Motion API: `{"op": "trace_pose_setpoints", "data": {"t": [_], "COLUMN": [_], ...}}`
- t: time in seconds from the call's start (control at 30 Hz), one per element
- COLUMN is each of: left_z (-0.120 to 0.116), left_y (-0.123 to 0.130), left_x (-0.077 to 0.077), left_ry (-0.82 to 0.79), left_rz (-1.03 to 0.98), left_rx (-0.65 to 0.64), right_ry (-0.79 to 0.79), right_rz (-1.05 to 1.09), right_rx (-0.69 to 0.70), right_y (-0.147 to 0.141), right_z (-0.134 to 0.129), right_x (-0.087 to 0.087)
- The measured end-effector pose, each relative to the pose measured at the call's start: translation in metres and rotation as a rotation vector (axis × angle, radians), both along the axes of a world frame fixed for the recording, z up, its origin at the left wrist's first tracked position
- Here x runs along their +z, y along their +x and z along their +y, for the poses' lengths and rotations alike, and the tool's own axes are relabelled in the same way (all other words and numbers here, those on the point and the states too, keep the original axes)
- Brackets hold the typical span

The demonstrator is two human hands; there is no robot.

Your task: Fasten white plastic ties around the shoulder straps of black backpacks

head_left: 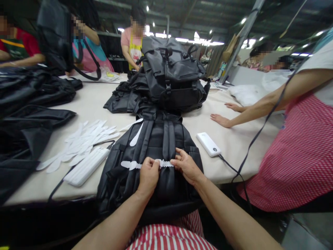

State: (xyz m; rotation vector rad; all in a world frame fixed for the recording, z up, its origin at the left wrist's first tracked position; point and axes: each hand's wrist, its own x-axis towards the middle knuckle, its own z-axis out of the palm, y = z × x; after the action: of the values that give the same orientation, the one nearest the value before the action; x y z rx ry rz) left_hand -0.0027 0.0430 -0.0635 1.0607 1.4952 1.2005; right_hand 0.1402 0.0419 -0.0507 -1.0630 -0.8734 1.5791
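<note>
Left hand (pixel 148 175) and right hand (pixel 186 166), fingers closed in a firm pinch, hold a white scalloped strip (pixel 164 163) flat across a black backpack (pixel 153 139) on the worktop (pixel 234 152); a white power bank (pixel 208 144), loose strips (pixel 88 139), a co-worker's hand (pixel 221 120) and stacked backpacks (pixel 171 73) lie beyond.

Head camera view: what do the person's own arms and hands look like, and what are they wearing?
Both forearms are bare, with no sleeve showing. The left hand and right hand wear no gloves, and no watch, bracelet or ring is visible. The only clothing of theirs in view is a red-and-white striped garment at the bottom of the view.
</note>
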Motion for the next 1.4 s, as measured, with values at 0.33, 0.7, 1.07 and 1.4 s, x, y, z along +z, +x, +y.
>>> {"op": "trace_pose_setpoints", "data": {"t": [0.33, 0.7, 1.07, 1.4], "left_z": [0.006, 0.008, -0.008, -0.005], "left_y": [0.002, 0.004, 0.000, 0.014], "left_x": [-0.013, -0.007, 0.000, -0.001], "left_ry": [-0.067, -0.062, -0.225, -0.217], "left_rz": [-0.063, -0.085, -0.417, -0.202], "left_rx": [0.011, -0.022, -0.203, -0.203], "right_ry": [0.015, 0.034, 0.216, 0.110], "right_rz": [-0.267, -0.286, -1.055, -0.969], "right_rx": [-0.168, 0.002, -0.194, -0.076], "right_y": [-0.008, 0.003, 0.008, 0.002], "right_z": [0.002, 0.003, -0.015, -0.039], "right_x": [-0.006, -0.009, 0.012, 0.000]}}
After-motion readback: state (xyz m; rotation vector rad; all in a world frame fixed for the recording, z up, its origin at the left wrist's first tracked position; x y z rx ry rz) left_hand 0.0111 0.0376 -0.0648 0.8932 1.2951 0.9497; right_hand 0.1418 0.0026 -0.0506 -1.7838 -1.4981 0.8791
